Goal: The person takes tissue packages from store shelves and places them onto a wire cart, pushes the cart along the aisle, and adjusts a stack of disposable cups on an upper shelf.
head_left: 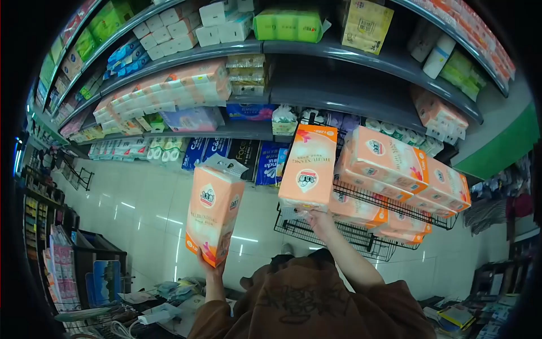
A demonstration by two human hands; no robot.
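My left hand (212,264) is wrapped round the bottom end of an orange and peach tissue pack (214,209), held upright with its clear wrapper end at the top. My right hand (319,221) grips the clear wrapper at the near end of a second orange tissue pack (307,164), whose far end reaches toward the shelves. To the right of it, more orange packs (389,161) lie stacked on a black wire rack (395,201). Further packs (361,209) sit on the rack's lower level.
Curved shelves (333,56) with tissue packs cross the top. A green pack (288,25) stands on an upper shelf. Blue packs (217,150) are on the bottom level. Goods (169,294) lie behind me at lower left, beside a dark bin (101,248). The tiled floor (152,203) is shiny.
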